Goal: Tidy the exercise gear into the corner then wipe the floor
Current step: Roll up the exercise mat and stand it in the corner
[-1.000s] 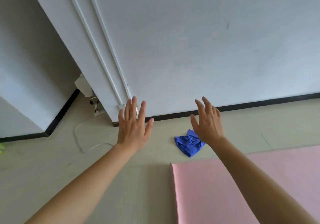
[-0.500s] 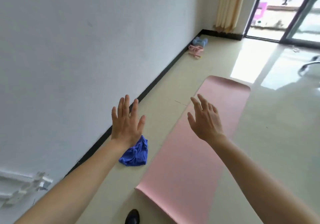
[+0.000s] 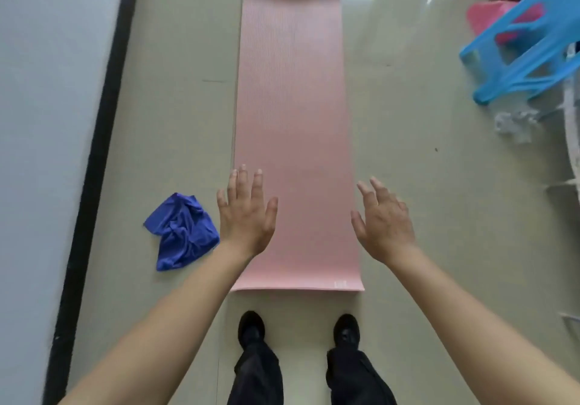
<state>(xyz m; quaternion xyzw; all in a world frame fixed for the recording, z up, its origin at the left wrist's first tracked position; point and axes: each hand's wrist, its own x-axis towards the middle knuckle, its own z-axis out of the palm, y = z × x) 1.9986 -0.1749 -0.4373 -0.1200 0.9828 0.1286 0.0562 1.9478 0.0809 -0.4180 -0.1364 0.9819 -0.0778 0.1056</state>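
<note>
Grip apart, empty, on left hand [image 3: 246, 216] and right hand [image 3: 384, 221] above pink mat [image 3: 292, 90], blue cloth [image 3: 180, 232] alongside.

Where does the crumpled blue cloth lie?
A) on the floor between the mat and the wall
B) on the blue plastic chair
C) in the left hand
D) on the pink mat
A: the crumpled blue cloth rests on the beige floor between the pink foam mat and the white wall; the left hand and right hand hold nothing.
</note>
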